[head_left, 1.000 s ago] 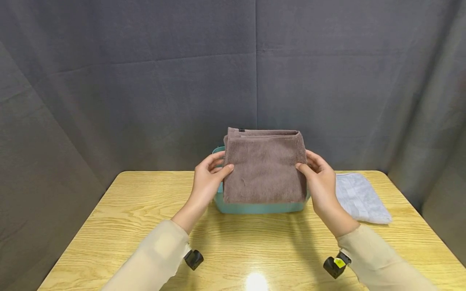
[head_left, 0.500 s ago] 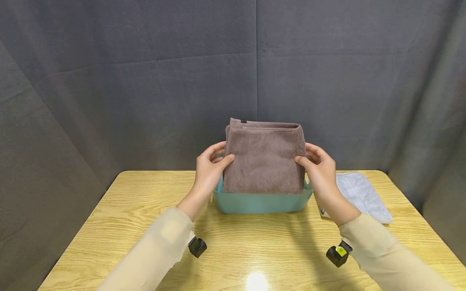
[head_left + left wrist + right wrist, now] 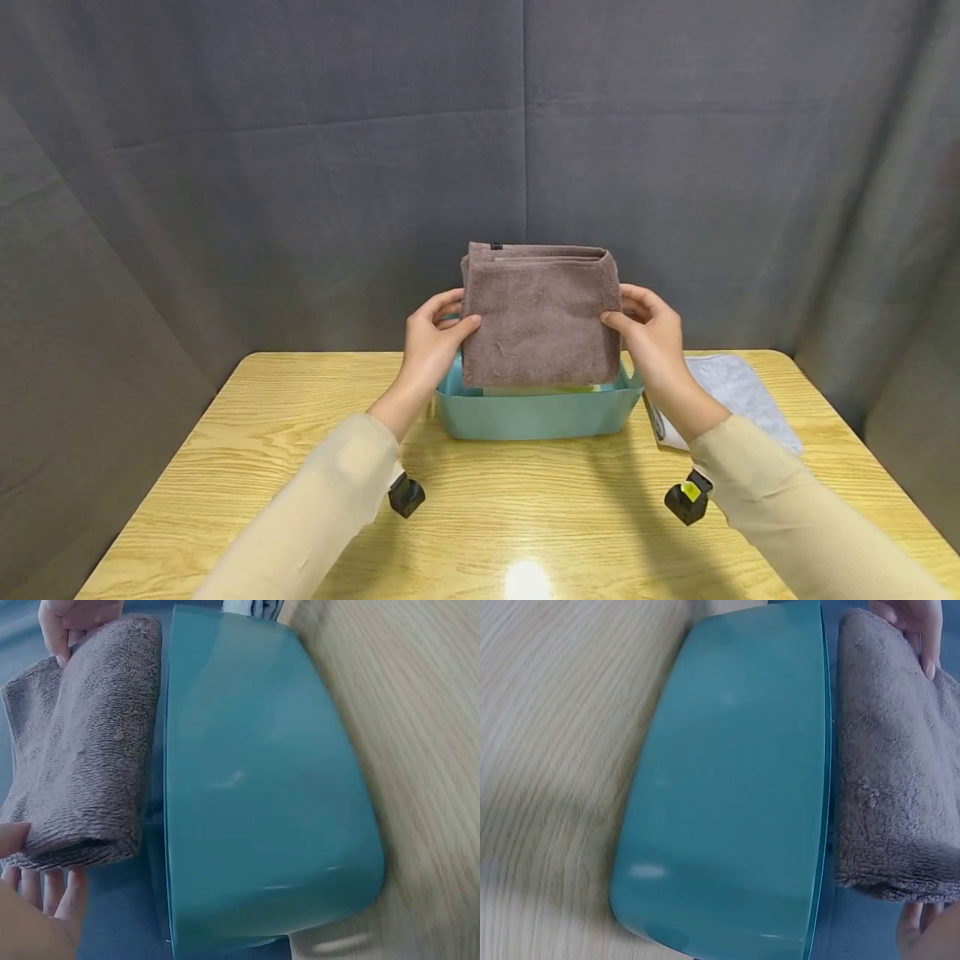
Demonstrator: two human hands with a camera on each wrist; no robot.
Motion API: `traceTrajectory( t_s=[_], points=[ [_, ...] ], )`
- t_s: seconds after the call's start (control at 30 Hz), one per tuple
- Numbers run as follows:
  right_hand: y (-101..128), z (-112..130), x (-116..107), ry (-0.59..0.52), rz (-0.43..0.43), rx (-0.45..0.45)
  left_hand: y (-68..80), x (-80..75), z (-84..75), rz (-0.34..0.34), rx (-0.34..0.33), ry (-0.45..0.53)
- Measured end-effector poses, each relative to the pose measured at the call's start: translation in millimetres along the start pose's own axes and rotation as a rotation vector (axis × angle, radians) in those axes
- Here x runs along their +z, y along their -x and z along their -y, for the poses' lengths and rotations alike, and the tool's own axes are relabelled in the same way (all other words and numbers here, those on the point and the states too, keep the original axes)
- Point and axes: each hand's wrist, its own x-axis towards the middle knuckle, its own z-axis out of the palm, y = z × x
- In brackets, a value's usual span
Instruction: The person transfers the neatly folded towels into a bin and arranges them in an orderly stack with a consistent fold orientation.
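Observation:
A folded brown towel (image 3: 540, 321) hangs upright above a teal plastic basket (image 3: 532, 417), its small black tag at the upper left. My left hand (image 3: 431, 342) pinches the towel's left side, thumb in front and fingers behind. On the opposite side my right hand (image 3: 652, 337) grips it the same way. Both wrist views show the towel's lower fold (image 3: 112, 750) just above the basket's rim. Below the towel, a strip of something pale and yellow-green (image 3: 581, 388) shows inside the basket; the rest of the inside is hidden.
A folded light grey towel (image 3: 742, 392) lies on the wooden table (image 3: 525, 508) right of the basket, partly behind my right forearm. Black wrist cameras (image 3: 407, 495) hang under both sleeves. A grey curtain (image 3: 337, 208) stands behind the table.
Both hands have raised the brown towel, so more of the basket's front and some of its inside show. Over the last half second it has also shifted slightly left.

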Motion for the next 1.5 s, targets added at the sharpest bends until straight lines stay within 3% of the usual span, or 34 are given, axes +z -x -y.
traceTrajectory(
  t_s=[0.7, 1.07, 1.5],
  points=[
    [-17.7, -13.6, 7.6, 0.066, 0.064, 0.101, -10.0, 4.4, 16.0, 0.018, -0.076, -0.048],
    [-21.6, -22.2, 5.3, 0.099, 0.101, 0.097, -11.5, 7.7, 26.4, 0.009, -0.113, -0.061],
    [-21.9, -38.6, -4.7, 0.175, 0.161, 0.048, -11.9, 12.5, 37.7, 0.036, -0.053, -0.122]
  ],
)
